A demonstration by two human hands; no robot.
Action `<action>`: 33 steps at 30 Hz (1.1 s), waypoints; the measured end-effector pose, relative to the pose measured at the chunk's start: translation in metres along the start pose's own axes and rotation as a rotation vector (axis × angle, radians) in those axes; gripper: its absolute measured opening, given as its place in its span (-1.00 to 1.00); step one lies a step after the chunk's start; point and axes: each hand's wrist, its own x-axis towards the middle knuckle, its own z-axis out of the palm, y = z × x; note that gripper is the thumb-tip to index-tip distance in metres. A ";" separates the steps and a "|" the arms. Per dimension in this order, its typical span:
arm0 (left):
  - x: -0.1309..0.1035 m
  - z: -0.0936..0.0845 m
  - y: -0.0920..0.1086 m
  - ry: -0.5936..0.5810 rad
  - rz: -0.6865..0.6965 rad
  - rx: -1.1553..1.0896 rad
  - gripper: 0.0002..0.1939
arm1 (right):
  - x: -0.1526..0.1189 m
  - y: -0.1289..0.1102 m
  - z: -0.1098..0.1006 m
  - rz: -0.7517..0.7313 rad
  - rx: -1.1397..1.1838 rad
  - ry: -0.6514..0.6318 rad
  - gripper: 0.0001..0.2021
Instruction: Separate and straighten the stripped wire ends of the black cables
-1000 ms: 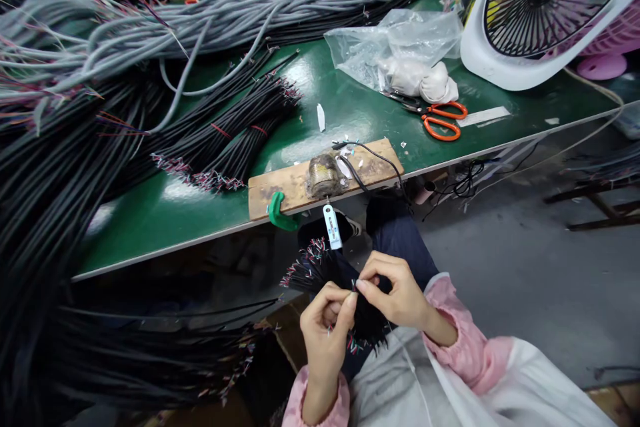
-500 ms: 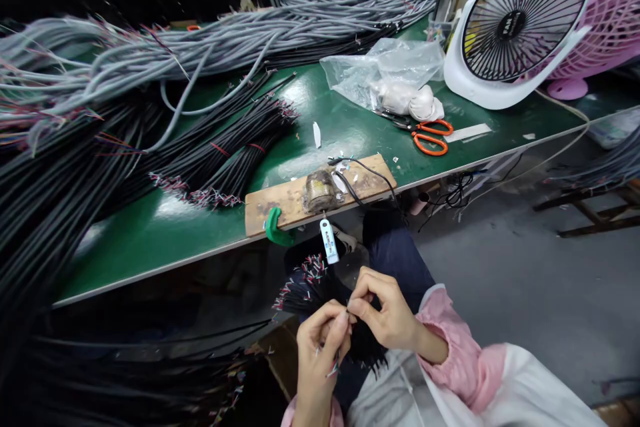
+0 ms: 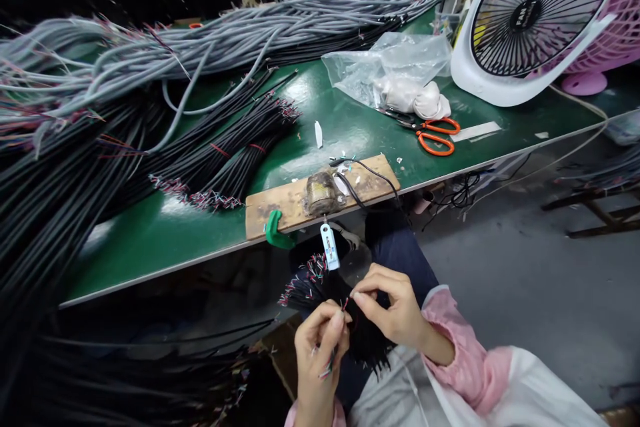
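My left hand (image 3: 320, 350) is closed in a pinch around the end of a thin black cable, where short red and white wires (image 3: 345, 304) stick out between its fingertips. More small coloured wire ends (image 3: 327, 368) poke out lower down, by its curled fingers. Close by on the right, my right hand (image 3: 393, 303) pinches thumb and forefinger together at the tip of those wires; what exactly lies between them is too small to make out. Below both hands, a bundle of black cables (image 3: 367, 340) with stripped, coloured ends (image 3: 316, 268) rests across my lap.
A wooden board (image 3: 260, 217) with a small motor (image 3: 321, 193) is clamped by a green clamp (image 3: 277, 230) at the edge of the green table (image 3: 200, 240); a pale blue tag-like piece (image 3: 330, 247) juts out. Orange-handled scissors (image 3: 437, 135), a white fan (image 3: 480, 73), grey cables (image 3: 225, 47) and black cables (image 3: 215, 147) lie beyond.
My fingertips have parted slightly, the right hand shifting up and right, and red and white wires now show between the hands. The view has shifted a little.
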 end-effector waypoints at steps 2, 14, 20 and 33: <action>-0.001 0.003 0.002 0.016 0.026 0.022 -0.65 | 0.000 -0.002 0.000 -0.045 -0.057 0.012 -0.86; 0.002 0.009 -0.002 0.083 0.173 0.156 -0.71 | 0.007 -0.010 0.000 -0.071 -0.275 -0.084 -0.87; 0.003 0.014 0.001 0.145 0.274 0.273 -0.76 | 0.008 -0.007 0.002 -0.099 -0.313 -0.068 -0.87; 0.011 0.015 -0.005 0.141 0.388 0.383 -0.79 | 0.010 -0.003 0.001 -0.132 -0.385 -0.006 -0.87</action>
